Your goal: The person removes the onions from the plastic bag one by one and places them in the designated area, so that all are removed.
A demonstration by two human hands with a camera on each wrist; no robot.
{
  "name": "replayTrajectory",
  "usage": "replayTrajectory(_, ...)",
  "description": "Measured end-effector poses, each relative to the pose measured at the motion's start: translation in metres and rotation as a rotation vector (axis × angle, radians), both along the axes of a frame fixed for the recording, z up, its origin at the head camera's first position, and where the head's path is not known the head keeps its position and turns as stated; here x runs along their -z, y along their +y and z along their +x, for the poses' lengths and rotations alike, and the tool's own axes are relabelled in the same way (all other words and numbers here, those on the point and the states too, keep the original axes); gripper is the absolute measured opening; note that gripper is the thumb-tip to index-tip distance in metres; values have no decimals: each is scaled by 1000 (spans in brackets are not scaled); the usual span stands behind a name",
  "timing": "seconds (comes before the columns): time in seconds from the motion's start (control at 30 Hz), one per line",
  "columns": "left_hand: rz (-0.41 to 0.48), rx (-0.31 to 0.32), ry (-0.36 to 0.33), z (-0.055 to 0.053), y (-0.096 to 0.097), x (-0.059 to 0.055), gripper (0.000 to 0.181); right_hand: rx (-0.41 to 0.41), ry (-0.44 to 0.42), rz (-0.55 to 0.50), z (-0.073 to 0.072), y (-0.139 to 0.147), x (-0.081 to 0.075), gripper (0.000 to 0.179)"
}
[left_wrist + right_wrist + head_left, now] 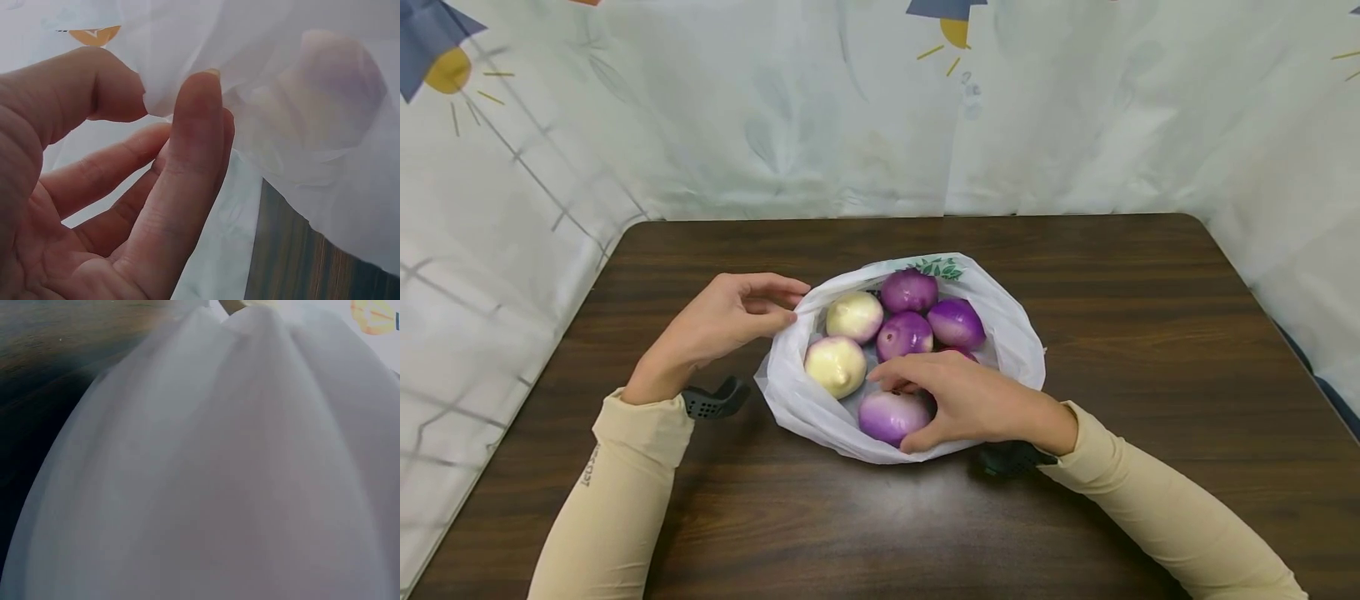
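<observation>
A white plastic bag [1011, 342] lies with its mouth open on the table, holding several peeled onions. Some are deep purple, like the onion [909, 291] at the back; two at the left are pale, including a yellowish-white onion [835, 367]. My right hand [973, 398] reaches over the near right rim, thumb and fingers around a pale purple onion [891, 417]. At the left rim, my left hand [722, 312] pinches the bag's edge between thumb and fingers [197, 137]. White plastic [206, 462] fills most of the right wrist view, hiding the right hand there.
The dark wooden table [1150, 333] extends around the bag on every side. A pale patterned curtain [880, 125] hangs behind the table's far edge and along the left side. Each wrist carries a dark strap, such as the left strap [715, 402].
</observation>
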State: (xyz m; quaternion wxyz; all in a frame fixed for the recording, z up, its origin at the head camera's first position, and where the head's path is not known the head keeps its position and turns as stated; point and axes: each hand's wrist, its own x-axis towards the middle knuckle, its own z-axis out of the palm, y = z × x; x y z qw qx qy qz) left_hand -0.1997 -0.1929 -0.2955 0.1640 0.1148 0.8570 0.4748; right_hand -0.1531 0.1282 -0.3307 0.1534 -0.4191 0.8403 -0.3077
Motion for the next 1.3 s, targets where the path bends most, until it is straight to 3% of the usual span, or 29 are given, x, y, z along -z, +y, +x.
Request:
replayTrajectory(0.17,-3,6,16,0,1,-1,39,-14,7,20,2,0,2,71)
replayTrajectory(0.6,-37,8,40,-1,2,-2,39,9,28,-89,-3,4,6,65)
replayTrajectory(0.77,-44,10,44,-1,2,-2,39,37,-40,-184,-6,7,5,57)
replayTrajectory(1.03,-34,12,47,0,1,-1,39,73,-239,-323,-10,11,-1,51)
replayTrajectory(1.3,-19,7,40,0,0,1,39,94,-319,-424,-13,17,-8,50)
